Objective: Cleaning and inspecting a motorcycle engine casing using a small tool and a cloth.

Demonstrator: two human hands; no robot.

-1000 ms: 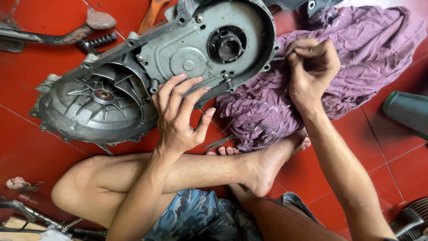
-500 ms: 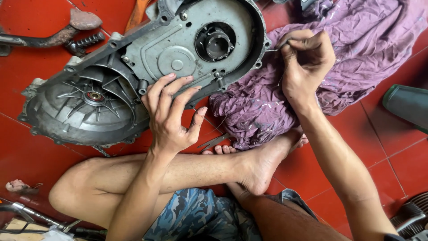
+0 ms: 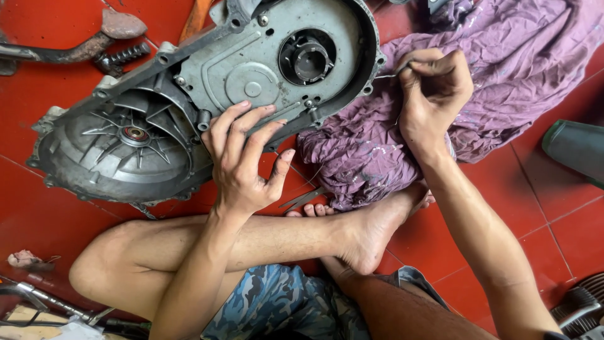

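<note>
Left arm: reaches up from the lower middle of the view, forearm over the folded leg, wrist bent back a little.
Left hand: palm down, fingers spread fairly wide and laid flat on the lower edge of the grey engine cover; it presses on the cover and grips nothing.
Right arm: runs from the lower right corner up to the cover's right rim, elbow low, wrist curled inward.
Right hand: fingers pinched narrow around a thin metal tool, whose tip meets the rim of the cover.
Engine cover: lies on the red tiled floor, inner side up, its right end touching the purple cloth.
Purple cloth: crumpled under the right hand.
Bare foot: rests on the floor just below the cloth.
Kick lever: on the floor at upper left, apart from the cover.
</note>
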